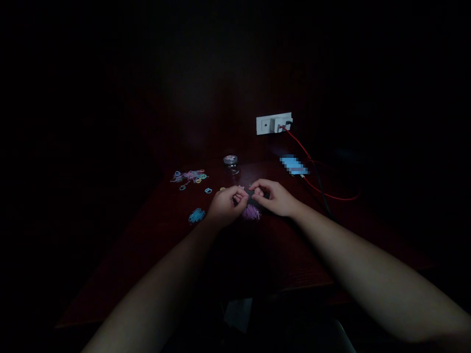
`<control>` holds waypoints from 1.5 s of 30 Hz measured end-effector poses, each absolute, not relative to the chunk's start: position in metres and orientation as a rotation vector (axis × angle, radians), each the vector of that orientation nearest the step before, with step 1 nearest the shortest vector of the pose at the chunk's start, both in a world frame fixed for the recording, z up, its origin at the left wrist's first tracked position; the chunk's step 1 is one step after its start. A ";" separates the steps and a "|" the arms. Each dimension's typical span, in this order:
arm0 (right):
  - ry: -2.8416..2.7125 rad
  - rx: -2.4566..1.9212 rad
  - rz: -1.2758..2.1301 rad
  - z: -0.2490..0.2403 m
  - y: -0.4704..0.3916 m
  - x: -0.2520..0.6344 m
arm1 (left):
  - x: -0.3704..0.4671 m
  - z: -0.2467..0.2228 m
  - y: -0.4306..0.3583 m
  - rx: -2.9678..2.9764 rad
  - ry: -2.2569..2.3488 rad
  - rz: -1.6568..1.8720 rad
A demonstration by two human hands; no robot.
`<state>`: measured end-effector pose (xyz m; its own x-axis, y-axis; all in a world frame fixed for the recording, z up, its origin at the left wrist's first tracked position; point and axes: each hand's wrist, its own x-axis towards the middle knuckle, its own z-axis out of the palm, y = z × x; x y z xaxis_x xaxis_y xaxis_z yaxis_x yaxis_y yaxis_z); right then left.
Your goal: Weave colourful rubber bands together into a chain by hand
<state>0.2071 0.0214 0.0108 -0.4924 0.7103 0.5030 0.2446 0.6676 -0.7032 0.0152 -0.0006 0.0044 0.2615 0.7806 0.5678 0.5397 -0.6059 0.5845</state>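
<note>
Two hands are in view, one left hand [226, 205] and one right hand [276, 197], over one surface [147, 255]. Small bands [188, 176] form three heaps: one mixed-colour heap [195, 175], one blue heap [196, 215] and one purple heap [252, 213]; the bands within each are too tangled to number. At least one loose blue band [208, 191] lies apart. There is one lidded jar [230, 161], one phone [293, 165], one wall plate [261, 126], two plugs, one white plug [275, 125] and one black plug [289, 123], and two cables, one red cable [298, 140] and one black cable [321, 187].
</note>
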 end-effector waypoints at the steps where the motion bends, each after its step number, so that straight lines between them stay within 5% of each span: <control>1: -2.049 -0.737 0.726 0.010 0.022 0.207 | 0.016 0.005 -0.001 2.270 1.216 1.257; 45: -2.102 -0.744 0.678 0.011 0.023 0.206 | 0.018 0.004 -0.001 2.205 1.262 1.300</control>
